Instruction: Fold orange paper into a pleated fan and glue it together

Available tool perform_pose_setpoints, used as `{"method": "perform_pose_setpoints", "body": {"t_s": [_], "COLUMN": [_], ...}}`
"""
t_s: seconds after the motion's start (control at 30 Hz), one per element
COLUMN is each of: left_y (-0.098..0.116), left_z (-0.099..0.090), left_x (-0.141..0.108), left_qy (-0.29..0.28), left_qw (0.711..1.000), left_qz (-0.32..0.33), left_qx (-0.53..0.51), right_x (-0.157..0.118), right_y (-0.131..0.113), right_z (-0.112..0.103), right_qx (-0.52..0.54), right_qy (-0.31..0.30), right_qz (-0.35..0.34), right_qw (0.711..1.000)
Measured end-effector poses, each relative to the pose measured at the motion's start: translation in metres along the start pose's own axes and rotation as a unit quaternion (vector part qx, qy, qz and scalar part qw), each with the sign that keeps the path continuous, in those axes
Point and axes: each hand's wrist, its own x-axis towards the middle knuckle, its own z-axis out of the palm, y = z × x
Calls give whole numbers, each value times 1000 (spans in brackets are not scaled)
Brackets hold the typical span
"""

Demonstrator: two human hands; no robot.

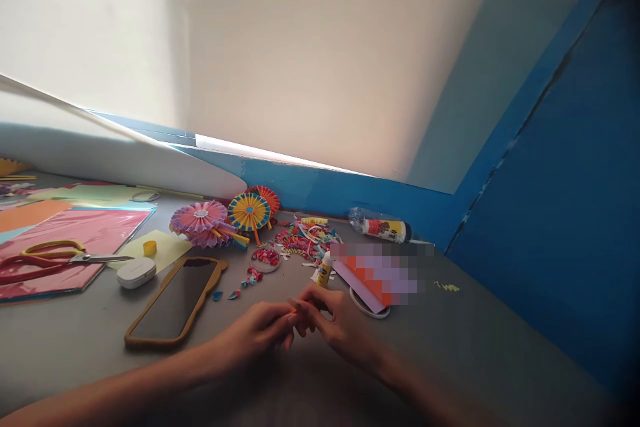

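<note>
- Left hand (267,325): near edge, centre; fingers bent, fingertips closed on a small orange piece (294,311).
- Right hand (336,321): meets the left hand; fingertips closed on the same piece. The fingers cover most of the piece; its shape cannot be determined.
- Glue stick (325,271): uncovered by any cap, near-upright, just beyond the right hand; obstructs the direct far side.
- Folded papers (357,279): purple and orange, right of the glue stick, over a pale ring (369,310); partly pixelated.
- Paper scraps (305,240): multicoloured, spread beyond the glue stick. Round dish (265,259): at their left, containing red pieces.
- Bottle (384,229): on its side, far right, by the blue wall (320,187).
- Paper rosettes: pink-purple (201,215), yellow-blue (249,211) and red (265,197), far, left of the scraps.
- Phone (177,300): brown case, beyond the left forearm; occupies the table (240,360) left of the hands.
- White case (137,273): left of the phone. Yellow cap (149,247): just beyond it, on pale green paper (170,247).
- Scissors (75,258): far left, on a pink paper pack (107,230).
</note>
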Motion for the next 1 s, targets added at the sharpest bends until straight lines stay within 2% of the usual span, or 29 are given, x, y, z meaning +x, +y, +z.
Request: {"method": "perform_pose_setpoints", "body": {"t_s": [0.2,0.3,0.5,0.73,0.87,1.0], "left_y": [3,1,-3,0,-1,3], "left_z": [3,4,-1,-1,2,1], "left_x": [-2,-3,-1,-4,-4,-3], "left_qy": [12,10,-22,-8,-6,19], "left_qw": [993,995,999,1000,997,991], "left_qz": [-1,-1,-5,2,27,59], "left_qx": [116,98,-27,24,69,115], "right_x": [-4,-4,-1,-2,-4,-2], "right_y": [2,2,2,1,-1,-1], "right_z": [8,10,6,5,8,3], "right_qx": [-7,-9,2,23,13,85], "right_qy": [37,46,56,7,30,30], "right_qz": [-10,-2,22,25,19,29], "right_qw": [999,999,998,999,999,995]}}
